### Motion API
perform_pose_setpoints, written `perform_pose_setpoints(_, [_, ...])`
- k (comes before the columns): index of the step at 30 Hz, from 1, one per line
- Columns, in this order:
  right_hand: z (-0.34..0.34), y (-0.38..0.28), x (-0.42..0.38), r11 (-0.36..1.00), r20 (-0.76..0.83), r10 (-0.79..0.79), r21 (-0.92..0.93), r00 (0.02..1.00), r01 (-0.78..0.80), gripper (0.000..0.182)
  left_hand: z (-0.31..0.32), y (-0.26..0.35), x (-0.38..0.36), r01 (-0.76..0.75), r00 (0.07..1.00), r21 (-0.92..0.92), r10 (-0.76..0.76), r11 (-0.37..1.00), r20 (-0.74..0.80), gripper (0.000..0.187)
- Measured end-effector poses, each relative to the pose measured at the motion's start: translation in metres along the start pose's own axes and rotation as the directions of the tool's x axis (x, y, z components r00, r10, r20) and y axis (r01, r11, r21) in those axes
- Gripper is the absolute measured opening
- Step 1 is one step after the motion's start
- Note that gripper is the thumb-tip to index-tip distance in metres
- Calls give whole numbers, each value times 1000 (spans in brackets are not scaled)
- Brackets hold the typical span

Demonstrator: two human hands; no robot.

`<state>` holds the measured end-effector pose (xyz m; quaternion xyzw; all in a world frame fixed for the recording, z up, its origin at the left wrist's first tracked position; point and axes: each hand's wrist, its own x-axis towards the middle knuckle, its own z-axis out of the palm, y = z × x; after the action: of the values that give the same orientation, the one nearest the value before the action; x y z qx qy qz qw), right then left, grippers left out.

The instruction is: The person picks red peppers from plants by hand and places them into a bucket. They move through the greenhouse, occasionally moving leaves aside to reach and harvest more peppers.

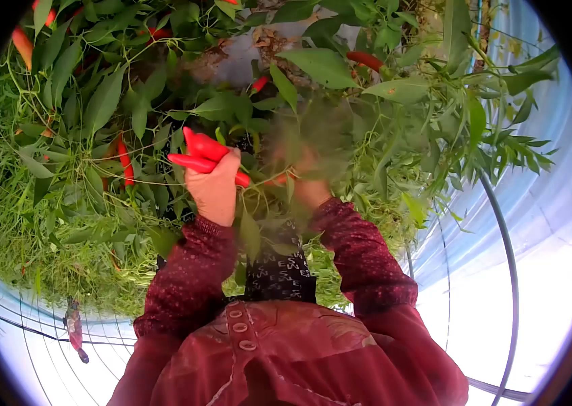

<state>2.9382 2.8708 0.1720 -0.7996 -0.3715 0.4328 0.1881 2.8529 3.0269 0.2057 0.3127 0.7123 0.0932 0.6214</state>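
Several red peppers (pixel 202 146) stick out of my left hand (pixel 215 186), whose fingers are wrapped round them at the middle left of the view. My right hand (pixel 309 183) is among the stems just to the right, partly behind leaves and smeared by a blurred patch. A reddish pepper (pixel 278 180) lies near its fingertips; whether the fingers hold it is unclear. Green leaves (pixel 250 233) hang between my two wrists. A single red pepper (pixel 260 84) shows above my hands among the foliage.
More red peppers hang on the plants, at the left (pixel 125 162), the top left (pixel 22 47) and the upper right (pixel 365 60). Clear plastic sheeting (pixel 536 223) and a curved grey pipe (pixel 506 237) stand on the right. Dense foliage surrounds both hands.
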Motion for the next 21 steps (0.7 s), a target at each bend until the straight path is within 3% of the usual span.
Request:
perform_pose_setpoints(2, [-20, -10, 8, 905, 68, 178, 380, 982, -191, 36, -4, 16, 3, -62, 996, -12, 62, 998, -64, 16])
perform_pose_setpoints(5, [-13, -13, 17, 863, 71, 165, 472, 984, -179, 29, -2, 42, 2, -143, 987, -63, 147, 988, 72, 18])
perform_pose_setpoints(7, [-12, -10, 16, 914, -34, 123, 392, 992, -100, 32, 0, 66, 6, -235, 971, -48, 237, 971, 22, 20])
perform_pose_setpoints(9, [-6, -3, 1, 988, 20, 50, 143, 999, -53, 35, -2, 112, 7, -391, 917, -128, 397, 912, 32, 20])
perform_pose_setpoints(10, [-13, -7, 1, 987, 61, 62, 141, 996, -70, 37, -2, 120, 11, -391, 917, -132, 398, 911, 27, 20])
perform_pose_setpoints(12, [-12, -9, 5, 987, 62, 35, 156, 997, -44, 37, 0, 128, 23, -348, 908, -23, 343, 937, 242, 20])
perform_pose_setpoints(13, [-12, -10, 8, 985, 58, 11, 174, 998, -21, 36, 2, 118, 27, -167, 948, 198, 102, 966, 301, 22])
perform_pose_setpoints(14, [-12, -10, 12, 986, 48, 3, 169, 999, -11, 36, 2, 93, 40, -102, 908, 312, -40, 945, 418, 25])
perform_pose_setpoints(15, [-11, -11, 14, 989, 58, -12, 150, 998, 3, 36, 7, 62, 44, -151, 880, 303, -12, 941, 475, 28])
perform_pose_setpoints(16, [-10, -10, 14, 991, 71, -23, 131, 997, 13, 35, 7, 33, 48, -179, 872, 429, -59, 885, 486, 36])
perform_pose_setpoints(17, [-17, -10, 16, 993, 73, -21, 119, 997, 12, 35, 1, 0, 48, -213, 837, 650, -208, 729, 507, 36])
perform_pose_setpoints(19, [-45, -16, 26, 970, 176, 76, 215, 981, -114, 36, -6, -35, 42, -185, 818, 699, -286, 691, 499, 31])
perform_pose_setpoints(20, [-64, -26, 33, 934, 130, 168, 296, 977, -200, 36, -7, -36, 35, -191, 782, 708, -331, 680, 528, 32])
perform_pose_setpoints(21, [-88, -38, 48, 927, 48, 159, 336, 986, -166, 35, -6, -37, 29, -199, 742, 718, -377, 667, 555, 33])
